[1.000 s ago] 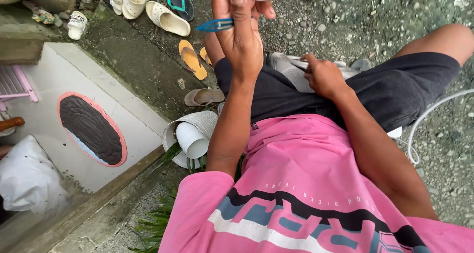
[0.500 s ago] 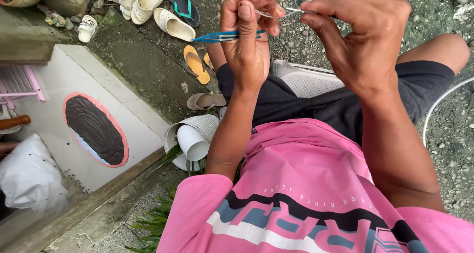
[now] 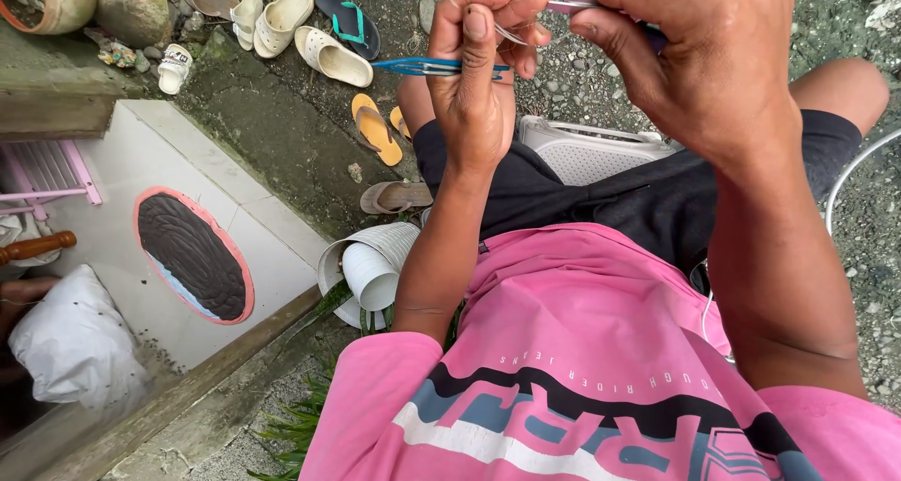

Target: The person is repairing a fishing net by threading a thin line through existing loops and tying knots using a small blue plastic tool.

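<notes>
Above the lap, left hand (image 3: 479, 87) pinches thin wire (image 3: 511, 35); right hand (image 3: 699, 54) pinches a half-hidden metal tool (image 3: 572, 0).

Left hand (image 3: 479, 87) and right hand (image 3: 699, 54) meet above the lap; perforated panel (image 3: 591, 152) lies on the thighs; sandals (image 3: 324, 54) lie on the ground ahead-left.

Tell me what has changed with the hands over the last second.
The right hand rose from the lap to the left hand and now pinches a small silvery tool beside the thin wire at the left fingertips. What it grips beyond that I cannot tell. The left hand stayed raised, keeping the blue-handled tool and the wire. The white tray on the lap and the sandals on the ground did not move.
</notes>
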